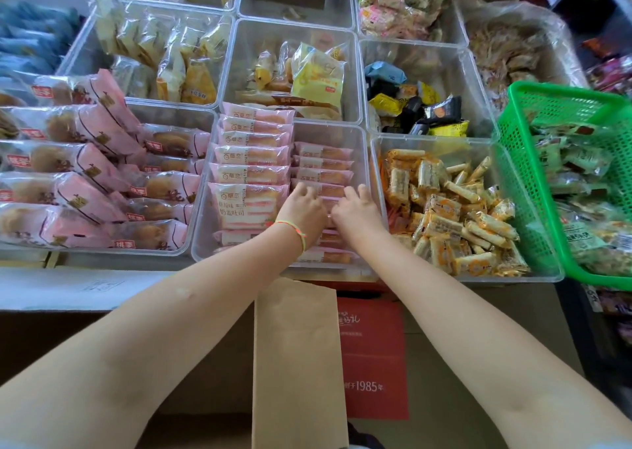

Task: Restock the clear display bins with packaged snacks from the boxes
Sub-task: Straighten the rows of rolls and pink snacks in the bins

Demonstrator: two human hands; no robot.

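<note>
Both hands — left (304, 209), right (359, 209) — lie in the bin (372, 175), fingers curled onto pink packs (323, 175) just ahead; actual grip unclear.

We note the clear display bin (366, 189) at frame centre, holding two rows of pink packaged snacks (251, 175): the left row stacked high and overlapping, reaching the bin's far rim, the right row lower. Brown cardboard box flaps (295, 363) lie open at lower centre, below the bin.
</note>
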